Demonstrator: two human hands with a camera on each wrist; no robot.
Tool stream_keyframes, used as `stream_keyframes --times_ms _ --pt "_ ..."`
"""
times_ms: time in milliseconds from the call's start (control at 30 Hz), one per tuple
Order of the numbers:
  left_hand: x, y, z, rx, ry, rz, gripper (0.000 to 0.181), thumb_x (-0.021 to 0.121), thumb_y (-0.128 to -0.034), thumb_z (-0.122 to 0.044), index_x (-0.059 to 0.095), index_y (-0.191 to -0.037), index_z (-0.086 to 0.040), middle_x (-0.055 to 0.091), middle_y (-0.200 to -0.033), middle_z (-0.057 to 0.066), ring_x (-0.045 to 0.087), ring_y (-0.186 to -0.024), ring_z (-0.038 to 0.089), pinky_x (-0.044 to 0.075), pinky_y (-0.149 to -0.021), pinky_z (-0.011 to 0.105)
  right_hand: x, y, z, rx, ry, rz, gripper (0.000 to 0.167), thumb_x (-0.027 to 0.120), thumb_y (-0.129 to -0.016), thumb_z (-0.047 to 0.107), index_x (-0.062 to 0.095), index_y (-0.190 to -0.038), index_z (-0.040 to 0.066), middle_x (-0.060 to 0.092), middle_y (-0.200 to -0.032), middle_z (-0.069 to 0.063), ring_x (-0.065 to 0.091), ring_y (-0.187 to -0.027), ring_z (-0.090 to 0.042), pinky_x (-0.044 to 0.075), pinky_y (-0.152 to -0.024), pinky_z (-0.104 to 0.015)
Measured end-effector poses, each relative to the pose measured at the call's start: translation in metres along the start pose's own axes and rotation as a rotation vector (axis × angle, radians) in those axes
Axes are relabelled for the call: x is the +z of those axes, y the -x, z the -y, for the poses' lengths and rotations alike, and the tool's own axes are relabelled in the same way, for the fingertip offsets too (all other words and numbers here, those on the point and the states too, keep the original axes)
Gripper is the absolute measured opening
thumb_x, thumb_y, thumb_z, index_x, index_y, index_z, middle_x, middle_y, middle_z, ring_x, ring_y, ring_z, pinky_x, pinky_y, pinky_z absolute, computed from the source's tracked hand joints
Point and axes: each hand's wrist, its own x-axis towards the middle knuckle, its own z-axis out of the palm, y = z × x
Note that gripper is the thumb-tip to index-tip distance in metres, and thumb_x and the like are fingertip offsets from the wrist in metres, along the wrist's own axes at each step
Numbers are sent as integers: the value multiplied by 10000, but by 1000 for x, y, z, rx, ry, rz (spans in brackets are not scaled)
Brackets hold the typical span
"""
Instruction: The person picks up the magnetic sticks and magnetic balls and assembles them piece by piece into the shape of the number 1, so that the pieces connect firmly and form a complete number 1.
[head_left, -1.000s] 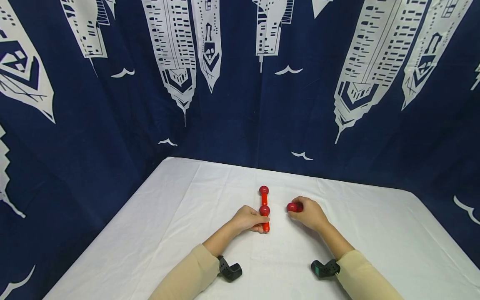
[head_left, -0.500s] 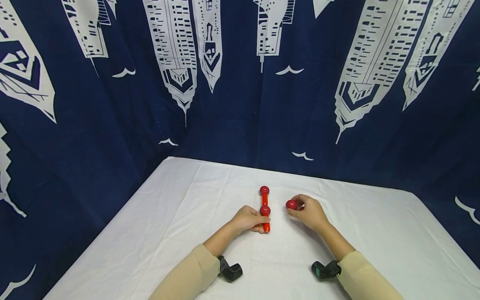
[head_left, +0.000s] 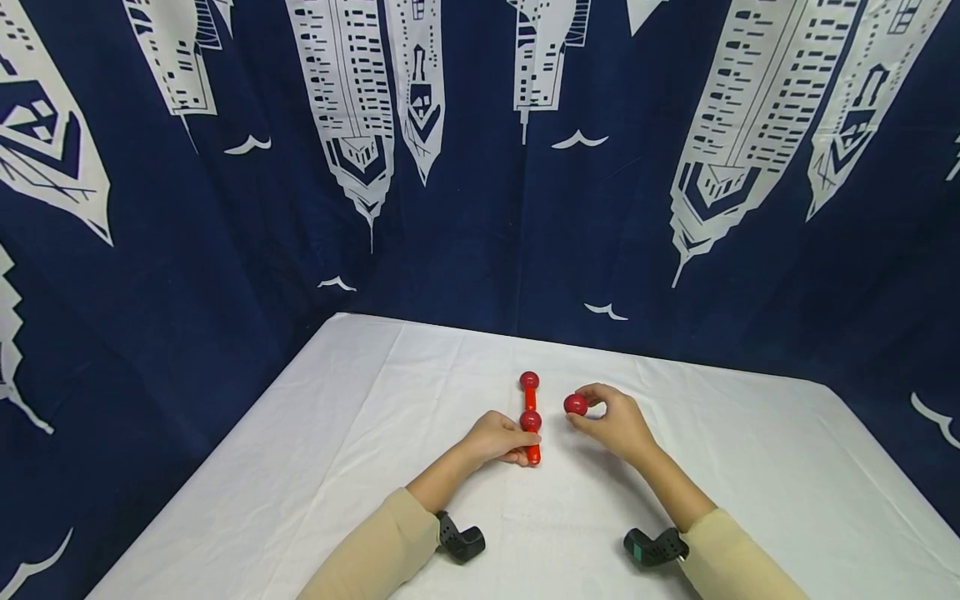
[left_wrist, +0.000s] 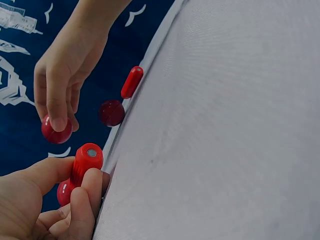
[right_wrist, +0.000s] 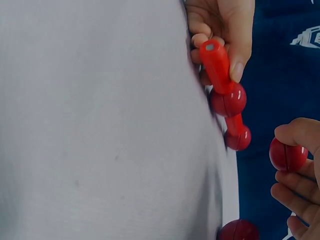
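My left hand (head_left: pixel 493 437) pinches the near red rod (head_left: pixel 533 454) of a chain on the white table. Its rods and balls alternate: beyond the held rod come a red ball (head_left: pixel 530 421), another rod (head_left: pixel 530 398) and a far ball (head_left: pixel 528 380). A grey disc shows on the held rod's near end (right_wrist: pixel 210 47). To the right of the chain, my right hand (head_left: pixel 618 425) holds a separate red ball (head_left: pixel 575 404) between thumb and fingertips, apart from the chain. The left wrist view shows this ball (left_wrist: pixel 56 131) raised.
A loose dark red ball (left_wrist: pixel 111 113) and a loose red rod (left_wrist: pixel 132 82) lie on the white-covered table (head_left: pixel 360 500); my right hand hides them in the head view. Behind the far edge hangs a dark blue printed curtain (head_left: pixel 480 242).
My right hand has moved left and slightly away from me, bringing its ball closer to the chain. The left hand and the chain stay in place.
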Motion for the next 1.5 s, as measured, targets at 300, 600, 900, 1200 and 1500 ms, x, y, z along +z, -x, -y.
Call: stream_keyframes --times_ms 300,600,900,1200,1500 --pt "-1 -1 1 2 -11 -1 220 771 -850 -171 719 -760 23 655 -574 73 592 -454 47 420 -444 77 0 6 15 -11 -25 12 356 814 -791 202 681 -1079 41 684 -969 -63 614 -944 -298 486 -741 -368" --pt "-3 -1 3 25 1 18 237 773 -848 -178 718 -748 30 647 -563 65 592 -458 54 428 -454 81 3 16 27 -29 -62 14 348 819 -786 184 685 -1074 41 691 -970 -41 629 -938 -274 503 -854 -487" --pt "-4 -2 3 38 13 29 231 766 -848 -164 716 -741 35 636 -550 55 587 -456 51 436 -454 84 9 24 29 -44 -94 14 349 827 -780 172 688 -1071 39 698 -988 -32 640 -903 -217 525 -853 -473" --pt "-3 -1 4 35 37 39 225 748 -858 -144 718 -746 49 626 -532 46 587 -449 50 436 -450 84 18 34 34 -9 -180 34 301 835 -763 148 685 -995 28 690 -907 -10 637 -840 -180 541 -769 -347" --pt "-2 -2 4 49 47 39 210 733 -866 -101 711 -756 77 638 -545 64 588 -443 53 468 -462 104 27 47 46 126 -253 72 313 854 -738 169 634 -925 48 654 -844 -1 633 -814 -176 534 -637 -228"
